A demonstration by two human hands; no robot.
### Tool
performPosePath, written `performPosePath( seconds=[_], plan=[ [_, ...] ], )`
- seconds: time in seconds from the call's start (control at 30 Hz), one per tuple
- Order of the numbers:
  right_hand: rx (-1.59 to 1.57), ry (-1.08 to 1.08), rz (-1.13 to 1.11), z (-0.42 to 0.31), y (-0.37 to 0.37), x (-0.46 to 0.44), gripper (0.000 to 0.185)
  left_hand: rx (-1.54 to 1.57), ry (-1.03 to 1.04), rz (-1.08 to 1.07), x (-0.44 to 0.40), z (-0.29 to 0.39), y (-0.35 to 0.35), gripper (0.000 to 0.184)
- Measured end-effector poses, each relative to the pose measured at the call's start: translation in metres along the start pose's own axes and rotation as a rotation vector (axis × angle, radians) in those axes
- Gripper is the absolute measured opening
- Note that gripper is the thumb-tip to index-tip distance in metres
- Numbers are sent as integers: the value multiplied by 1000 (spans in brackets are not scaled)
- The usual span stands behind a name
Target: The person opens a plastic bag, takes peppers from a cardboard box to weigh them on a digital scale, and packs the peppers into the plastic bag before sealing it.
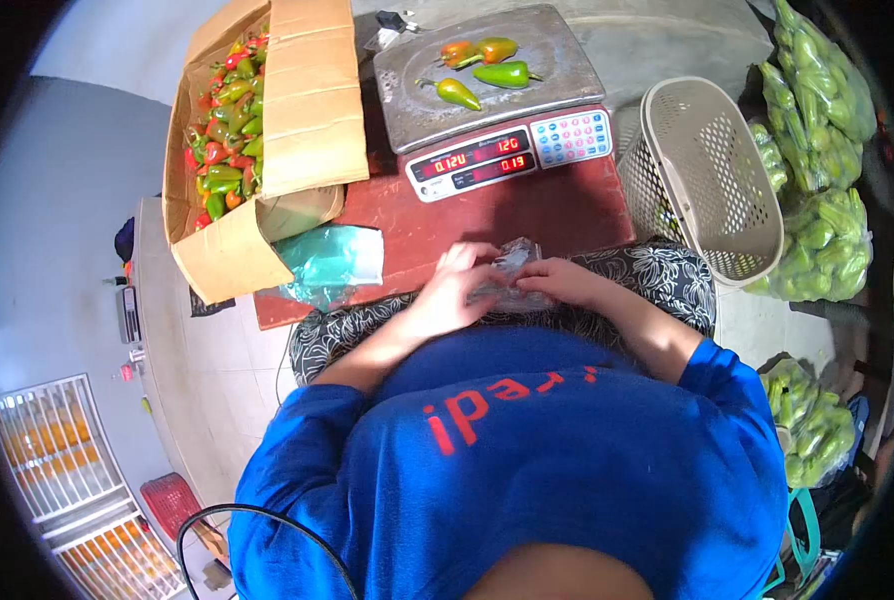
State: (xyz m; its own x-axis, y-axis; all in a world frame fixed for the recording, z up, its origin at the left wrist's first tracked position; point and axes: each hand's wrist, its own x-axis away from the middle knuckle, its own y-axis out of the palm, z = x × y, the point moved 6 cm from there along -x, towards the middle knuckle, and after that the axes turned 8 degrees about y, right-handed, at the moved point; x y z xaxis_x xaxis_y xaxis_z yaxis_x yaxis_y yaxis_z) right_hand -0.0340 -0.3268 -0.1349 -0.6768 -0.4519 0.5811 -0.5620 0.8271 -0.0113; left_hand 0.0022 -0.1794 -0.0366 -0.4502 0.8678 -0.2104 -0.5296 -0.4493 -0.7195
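A crumpled clear plastic bag (515, 262) lies at my lap, by the near edge of the red table. My left hand (463, 282) is closed on the bag's left side, fingers bent. From the right, my right hand (559, 281) pinches the same bag between thumb and fingers. Just beyond my hands stands a digital weighing scale (512, 155) with lit red digits. On its metal pan (417, 110) lie several green and orange peppers (502, 74). What the bag holds, if anything, I cannot make out.
Left of the scale, an open cardboard box (312, 95) holds many red and green peppers. A teal plastic bag (332, 262) lies at the table's (387, 225) left corner. A perforated beige basket (712, 180) and bags of green peppers (817, 245) stand to the right.
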Motion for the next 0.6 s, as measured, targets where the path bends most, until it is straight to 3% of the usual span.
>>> performPosePath(
  seconds=[0.13,0.3,0.53,0.6],
  plan=[
    [53,36,36,-13,0,4,33,31,-125,-35,23,-11,12,34],
    [-8,-185,62,-4,3,-10,31,-148,-163,-73,22,-18,16,35],
    [174,-118,-2,-17,5,8,32,-81,-242,-2,32,-36,22,31],
    [123,-205,-6,-19,5,10,32,7,-264,39,28,-41,23,33]
  ],
)
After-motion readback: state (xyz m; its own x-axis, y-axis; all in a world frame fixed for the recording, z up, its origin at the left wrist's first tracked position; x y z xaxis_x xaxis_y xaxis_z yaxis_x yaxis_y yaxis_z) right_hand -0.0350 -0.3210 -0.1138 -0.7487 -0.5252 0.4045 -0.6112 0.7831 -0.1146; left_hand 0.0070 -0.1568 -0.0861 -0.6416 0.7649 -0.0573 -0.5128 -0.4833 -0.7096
